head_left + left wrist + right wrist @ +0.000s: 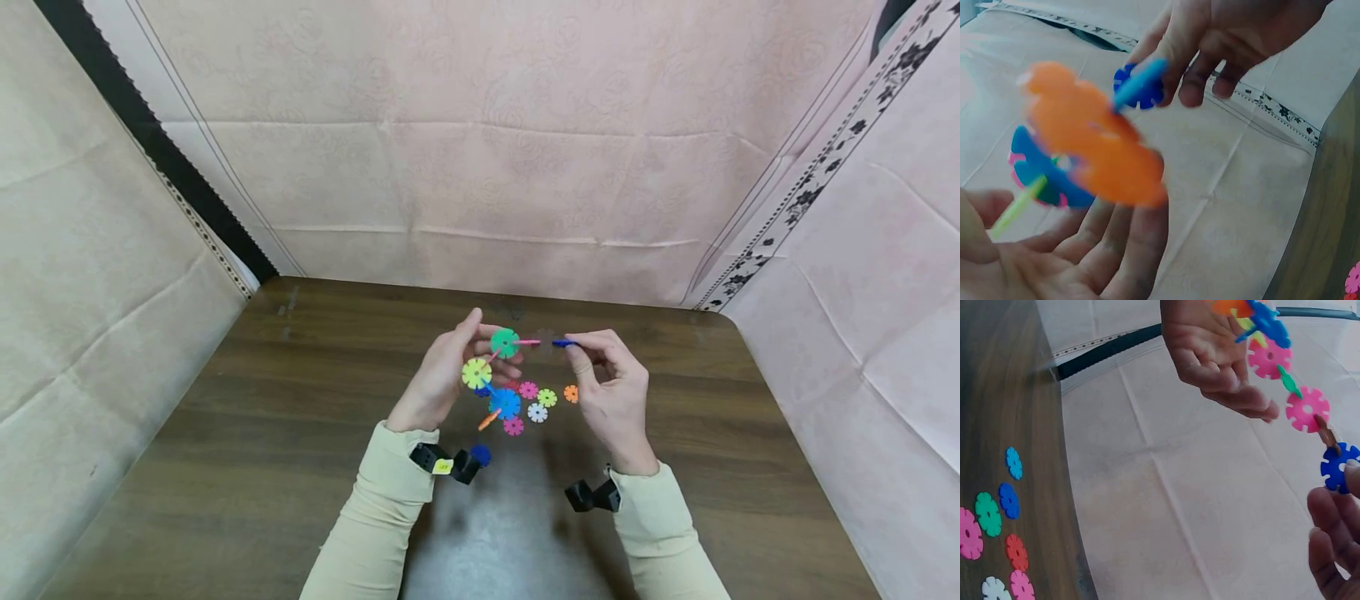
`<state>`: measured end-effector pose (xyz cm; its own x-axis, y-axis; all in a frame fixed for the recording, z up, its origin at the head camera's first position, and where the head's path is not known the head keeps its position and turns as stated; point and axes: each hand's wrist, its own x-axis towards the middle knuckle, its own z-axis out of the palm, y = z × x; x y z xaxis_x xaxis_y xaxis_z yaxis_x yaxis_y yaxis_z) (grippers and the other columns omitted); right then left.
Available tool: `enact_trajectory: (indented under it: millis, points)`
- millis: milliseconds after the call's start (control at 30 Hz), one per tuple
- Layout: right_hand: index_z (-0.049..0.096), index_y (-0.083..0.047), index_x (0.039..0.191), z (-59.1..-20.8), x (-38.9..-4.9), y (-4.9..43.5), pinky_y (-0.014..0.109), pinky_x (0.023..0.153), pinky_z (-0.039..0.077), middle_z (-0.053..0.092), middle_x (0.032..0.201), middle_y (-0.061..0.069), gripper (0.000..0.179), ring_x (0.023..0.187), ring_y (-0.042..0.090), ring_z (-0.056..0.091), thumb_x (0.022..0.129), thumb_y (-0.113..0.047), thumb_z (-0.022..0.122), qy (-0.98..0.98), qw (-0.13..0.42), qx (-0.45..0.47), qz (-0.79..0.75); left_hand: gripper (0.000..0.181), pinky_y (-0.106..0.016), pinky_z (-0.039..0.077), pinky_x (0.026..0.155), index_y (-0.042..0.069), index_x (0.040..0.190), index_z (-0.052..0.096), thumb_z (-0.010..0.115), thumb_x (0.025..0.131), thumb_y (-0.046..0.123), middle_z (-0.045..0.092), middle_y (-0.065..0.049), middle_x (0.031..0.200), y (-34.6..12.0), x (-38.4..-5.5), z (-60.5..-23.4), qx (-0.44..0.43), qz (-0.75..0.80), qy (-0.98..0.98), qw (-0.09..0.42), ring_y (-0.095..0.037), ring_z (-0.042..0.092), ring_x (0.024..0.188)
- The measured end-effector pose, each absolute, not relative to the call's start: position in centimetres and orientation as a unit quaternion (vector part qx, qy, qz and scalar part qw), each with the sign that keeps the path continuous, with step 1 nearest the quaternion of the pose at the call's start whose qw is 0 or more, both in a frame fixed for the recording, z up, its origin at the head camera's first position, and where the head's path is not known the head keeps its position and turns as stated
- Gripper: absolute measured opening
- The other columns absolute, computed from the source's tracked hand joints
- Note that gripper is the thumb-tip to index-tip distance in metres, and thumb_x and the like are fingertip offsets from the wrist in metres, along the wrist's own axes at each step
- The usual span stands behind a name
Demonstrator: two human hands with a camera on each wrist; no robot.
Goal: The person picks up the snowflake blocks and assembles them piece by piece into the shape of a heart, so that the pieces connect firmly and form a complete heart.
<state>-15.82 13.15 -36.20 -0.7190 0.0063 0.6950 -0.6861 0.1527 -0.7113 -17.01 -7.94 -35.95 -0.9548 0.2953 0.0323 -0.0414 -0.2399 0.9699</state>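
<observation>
A linked chain of notched plastic discs runs between my hands above the table. In the head view its light blue disc (505, 404), yellow disc (476, 373) and green disc (505, 342) face up, with pink and orange ones edge-on. My right hand (618, 392) pinches the dark blue disc (1335, 469) at the chain's end, next to a brown disc (1327, 432). Beside and under the other end, my left hand (442, 371) has its fingers extended, palm toward the chain. A blurred orange disc (1094, 134) covers part of that hand in the left wrist view.
Loose discs lie on the wooden table (337, 400) beneath the chain, among them a white disc (537, 412), an orange disc (572, 393) and a dark blue disc (481, 455). Pale patterned cloth (480, 183) hangs behind the table and on both sides.
</observation>
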Motion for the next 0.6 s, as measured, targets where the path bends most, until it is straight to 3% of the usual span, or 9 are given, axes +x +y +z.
enact_trajectory:
  millis: [200, 333, 467, 600]
  points:
    - [0.067, 0.01, 0.092, -36.54, -15.72, 12.84, 0.02, 0.065, 0.052, 0.065, 0.085, 0.021, 0.01, 0.072, 0.016, 0.061, 0.082, 0.013, 0.068, -0.687, 0.331, 0.217, 0.609, 0.062, -0.044, 0.047, 0.096, -0.001, 0.119, 0.059, 0.04, 0.1, 0.054, 0.067, -0.021, 0.112, -8.52, -17.04, -36.25, 0.093, 0.818, 0.564, 0.067, -0.033, 0.066, 0.103]
    - [0.065, 0.011, 0.085, -36.68, -15.58, 12.47, 0.021, 0.069, 0.053, 0.065, 0.088, 0.024, 0.011, 0.074, 0.017, 0.062, 0.077, 0.018, 0.069, -0.685, 0.336, 0.234, 0.603, 0.051, -0.044, 0.049, 0.097, -0.003, 0.119, 0.057, 0.044, 0.102, 0.044, 0.068, -0.018, 0.114, -8.25, -17.19, -36.28, 0.111, 0.83, 0.545, 0.043, -0.036, 0.064, 0.107]
    - [0.066, 0.01, 0.084, -36.73, -15.36, 12.5, 0.023, 0.074, 0.055, 0.064, 0.096, 0.024, 0.012, 0.083, 0.023, 0.065, 0.076, 0.017, 0.072, -0.689, 0.286, 0.25, 0.618, 0.042, -0.043, 0.05, 0.094, -0.001, 0.12, 0.059, 0.048, 0.102, 0.035, 0.068, -0.016, 0.115, -8.04, -17.29, -36.13, 0.122, 0.828, 0.546, 0.023, -0.035, 0.064, 0.108]
    - [0.068, 0.007, 0.089, -36.85, -15.38, 13.26, 0.027, 0.081, 0.056, 0.062, 0.107, 0.021, 0.016, 0.094, 0.028, 0.064, 0.077, 0.014, 0.074, -0.701, 0.201, 0.26, 0.633, 0.042, -0.042, 0.053, 0.09, -0.001, 0.122, 0.06, 0.049, 0.102, 0.035, 0.068, -0.017, 0.112, -8.26, -17.2, -35.98, 0.117, 0.824, 0.554, 0.013, -0.032, 0.068, 0.099]
